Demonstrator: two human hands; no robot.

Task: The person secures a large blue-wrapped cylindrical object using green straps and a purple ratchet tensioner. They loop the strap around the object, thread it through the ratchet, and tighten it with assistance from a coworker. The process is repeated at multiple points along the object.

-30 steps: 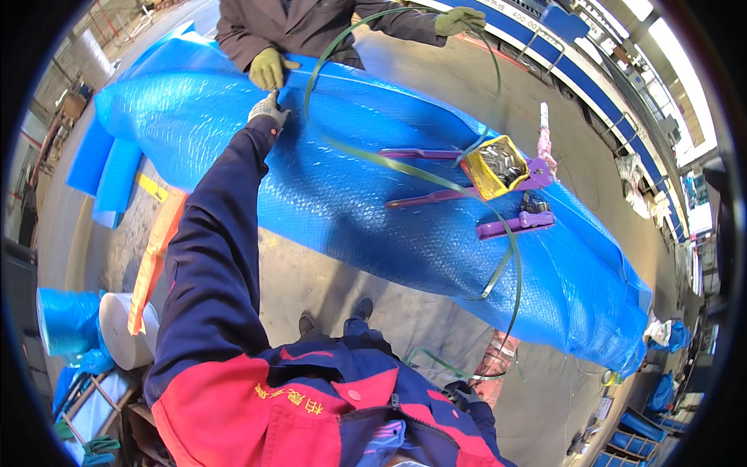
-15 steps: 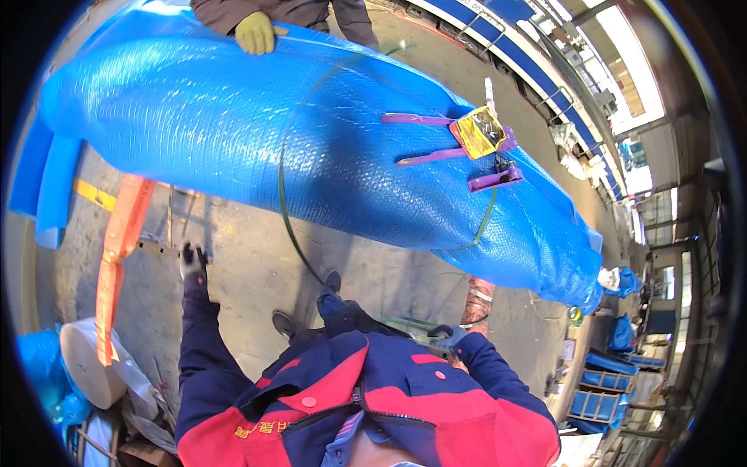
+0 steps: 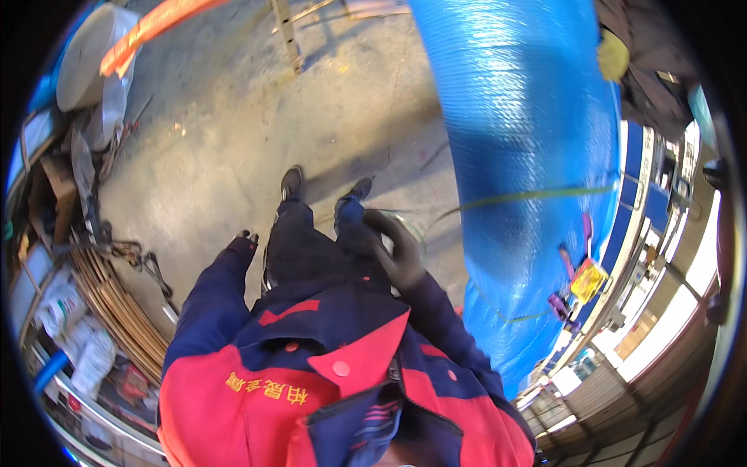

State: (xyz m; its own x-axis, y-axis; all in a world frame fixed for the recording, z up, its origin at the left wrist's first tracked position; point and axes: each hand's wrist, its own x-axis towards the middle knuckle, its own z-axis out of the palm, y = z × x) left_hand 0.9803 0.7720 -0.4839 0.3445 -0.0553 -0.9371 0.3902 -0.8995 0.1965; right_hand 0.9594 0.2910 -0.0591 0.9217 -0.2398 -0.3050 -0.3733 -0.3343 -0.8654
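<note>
My left hand [image 3: 247, 238], dark-gloved, hangs beside my left leg; its fingertips stand a little apart, with nothing visible in it. In front of my right thigh is my right hand [image 3: 401, 253] in a grey glove. Motion blurs it, but thumb and fingers look apart with nothing seen between them. Beyond it, a thin green strap [image 3: 537, 197] crosses a long bundle in blue plastic wrap [image 3: 498, 124] on my right. Lower on the bundle lies a purple-handled strapping tool [image 3: 585, 233] with a yellow label [image 3: 589, 282].
A person's yellow-gloved hand [image 3: 613, 56] rests at the bundle's far side. An orange wrapped strip [image 3: 159, 29] and a large white roll [image 3: 92, 58] are at the upper left. Stacked wooden strips [image 3: 117, 292] lie on my left. A metal stand [image 3: 286, 35] stands on the concrete floor ahead.
My view has turned left, so the blue bundle now runs along my right side. My left arm has come down from reaching out. My right hand has swung in front of my thigh.
</note>
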